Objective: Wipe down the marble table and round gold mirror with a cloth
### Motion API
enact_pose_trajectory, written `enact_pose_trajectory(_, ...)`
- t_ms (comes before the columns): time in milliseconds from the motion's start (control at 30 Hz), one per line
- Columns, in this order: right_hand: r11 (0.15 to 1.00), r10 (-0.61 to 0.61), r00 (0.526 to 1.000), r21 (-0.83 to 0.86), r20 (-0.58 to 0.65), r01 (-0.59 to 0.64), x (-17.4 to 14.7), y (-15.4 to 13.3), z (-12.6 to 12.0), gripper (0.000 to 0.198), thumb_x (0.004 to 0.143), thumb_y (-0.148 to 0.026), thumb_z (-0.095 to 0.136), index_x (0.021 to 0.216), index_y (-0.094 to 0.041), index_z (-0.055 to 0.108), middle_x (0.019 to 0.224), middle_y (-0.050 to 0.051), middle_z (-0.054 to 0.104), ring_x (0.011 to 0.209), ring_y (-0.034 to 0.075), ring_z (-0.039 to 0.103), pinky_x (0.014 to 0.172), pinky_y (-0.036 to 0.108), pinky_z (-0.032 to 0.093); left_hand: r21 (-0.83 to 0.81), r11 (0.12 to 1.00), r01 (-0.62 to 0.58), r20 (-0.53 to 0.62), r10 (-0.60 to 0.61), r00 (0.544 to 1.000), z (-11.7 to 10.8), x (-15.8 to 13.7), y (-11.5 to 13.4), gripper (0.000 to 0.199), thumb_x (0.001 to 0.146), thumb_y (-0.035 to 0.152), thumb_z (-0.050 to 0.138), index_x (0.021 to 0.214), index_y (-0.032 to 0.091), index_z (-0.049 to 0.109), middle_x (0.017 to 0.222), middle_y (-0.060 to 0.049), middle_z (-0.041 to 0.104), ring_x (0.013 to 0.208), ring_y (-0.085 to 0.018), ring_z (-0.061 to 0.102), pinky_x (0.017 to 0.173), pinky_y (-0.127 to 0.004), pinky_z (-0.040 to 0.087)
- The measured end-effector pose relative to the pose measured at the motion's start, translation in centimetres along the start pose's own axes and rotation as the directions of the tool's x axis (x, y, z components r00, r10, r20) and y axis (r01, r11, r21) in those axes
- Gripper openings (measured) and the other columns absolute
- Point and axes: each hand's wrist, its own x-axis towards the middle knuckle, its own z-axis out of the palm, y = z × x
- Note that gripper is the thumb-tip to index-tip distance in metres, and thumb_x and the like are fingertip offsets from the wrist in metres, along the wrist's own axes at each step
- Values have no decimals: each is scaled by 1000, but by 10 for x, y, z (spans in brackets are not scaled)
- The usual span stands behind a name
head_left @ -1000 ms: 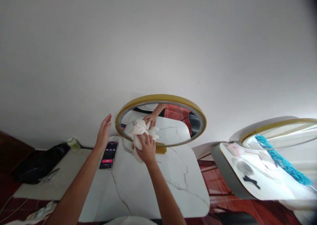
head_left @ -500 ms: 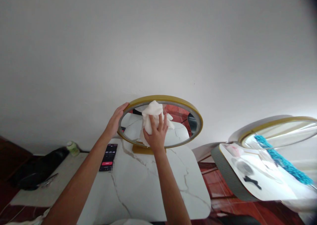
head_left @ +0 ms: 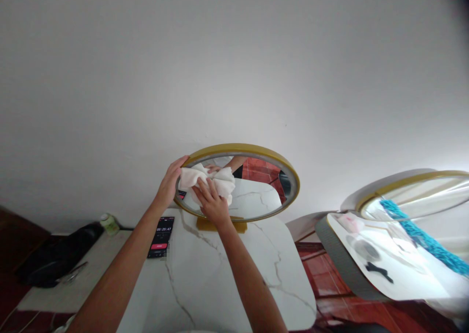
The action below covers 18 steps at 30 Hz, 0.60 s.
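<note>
A mirror (head_left: 256, 191) in a gold frame stands on a gold base (head_left: 240, 227) on the white marble-patterned table (head_left: 234, 279). My left hand (head_left: 169, 181) grips the frame at its left side, fingers over the outer edge. With fingers spread, my right hand (head_left: 212, 201) presses a crumpled white cloth (head_left: 223, 176) flat against the left half of the glass. The cloth reaches almost to the left edge of the frame. My right hand and forearm show partly in the reflection.
Left of the base lies a phone (head_left: 161, 238) showing a timer. Further left are a green-labelled bottle (head_left: 109, 224) and a black bag (head_left: 60, 257). At the right, a second table (head_left: 414, 279) holds a blue fluffy duster (head_left: 421, 238) before another gold-framed mirror (head_left: 414, 184).
My right hand has slid the cloth leftward across the glass, from near the middle toward the left edge. My left hand stays on the frame.
</note>
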Motion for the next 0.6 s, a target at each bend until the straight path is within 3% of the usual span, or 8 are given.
enact_pose_trajectory(133, 993, 103, 994, -45, -42, -105, -17, 19, 3, 74, 81, -12, 46, 148, -32, 22, 155, -6, 18, 142, 24, 19, 74, 28, 51, -14, 1000, -6, -11, 5, 1000, 3, 1, 0, 48, 95, 47, 33, 131, 21, 50, 139, -4, 48, 132, -19, 39, 116, -37, 22)
enact_pose_trajectory(233, 967, 232, 964, -79, -132, -243, -36, 40, 2, 70, 80, -16, 50, 145, -34, 31, 153, -3, 26, 140, 27, 23, 78, 31, 50, -16, 1000, -4, -27, 4, 1000, 5, 1, 2, 47, 95, 47, 32, 130, 22, 51, 138, -4, 49, 131, -19, 40, 116, -38, 22)
enact_pose_trajectory(367, 879, 423, 838, -69, -344, -471, -64, 74, -1, 54, 82, -23, 53, 135, -30, 48, 146, 6, 39, 135, 32, 31, 88, 41, 47, -17, 1000, -5, -55, 4, 999, 7, 1, 1, 46, 95, 47, 32, 129, 23, 52, 137, -4, 49, 130, -19, 41, 116, -38, 23)
enact_pose_trajectory(500, 809, 505, 695, 0, -511, -588, -80, 95, -5, 47, 84, -31, 54, 130, -23, 54, 141, 12, 43, 130, 33, 36, 95, 48, 42, -6, 1000, -26, -57, 25, 998, 9, 0, 0, 45, 96, 45, 32, 130, 23, 51, 137, -4, 49, 130, -19, 41, 116, -39, 22)
enact_pose_trajectory(600, 795, 528, 654, 44, -542, -605, -79, 95, -7, 48, 85, -34, 54, 132, -23, 52, 140, 12, 42, 129, 33, 36, 98, 50, 41, 40, 998, -50, -57, 52, 997, 11, -1, 3, 44, 96, 43, 33, 132, 24, 49, 137, -4, 48, 130, -19, 40, 116, -39, 22)
